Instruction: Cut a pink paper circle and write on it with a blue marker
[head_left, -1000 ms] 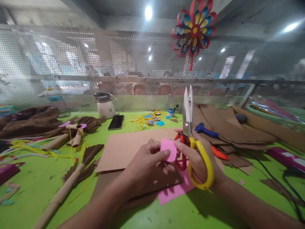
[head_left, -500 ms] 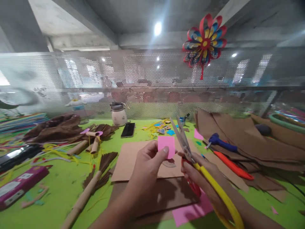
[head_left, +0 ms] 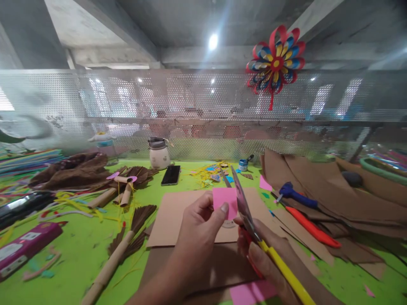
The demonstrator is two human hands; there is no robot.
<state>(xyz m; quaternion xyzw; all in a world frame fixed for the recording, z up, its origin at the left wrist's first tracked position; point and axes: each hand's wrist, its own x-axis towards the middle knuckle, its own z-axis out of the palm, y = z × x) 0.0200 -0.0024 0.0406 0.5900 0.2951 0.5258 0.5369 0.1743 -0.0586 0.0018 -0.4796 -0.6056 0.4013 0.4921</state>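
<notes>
Between the thumb and fingers of my left hand (head_left: 199, 226) is a small pink paper square (head_left: 225, 201), held upright. My right hand (head_left: 270, 250) is closed round the handles of a pair of scissors (head_left: 244, 207), one handle yellow and the other red. The blades point up and away, parted, and lie at the right edge of the pink square; one blade passes behind it. Under both hands lie brown cardboard sheets (head_left: 178, 212), the upper one with a round printed mark partly hidden by my left hand. A larger pink paper piece (head_left: 251, 292) lies at the near edge.
To the right are stacked brown cardboard (head_left: 305, 186), a blue-handled tool (head_left: 297, 195) and a red-orange tool (head_left: 313, 226). On the left lie a paper broom shape (head_left: 122, 245) and a purple box (head_left: 28, 248). A phone (head_left: 171, 175) and a jar (head_left: 159, 154) stand behind.
The scissors have moved left, so their blades now reach the right edge of the pink square. The left hand keeps its hold on the paper.
</notes>
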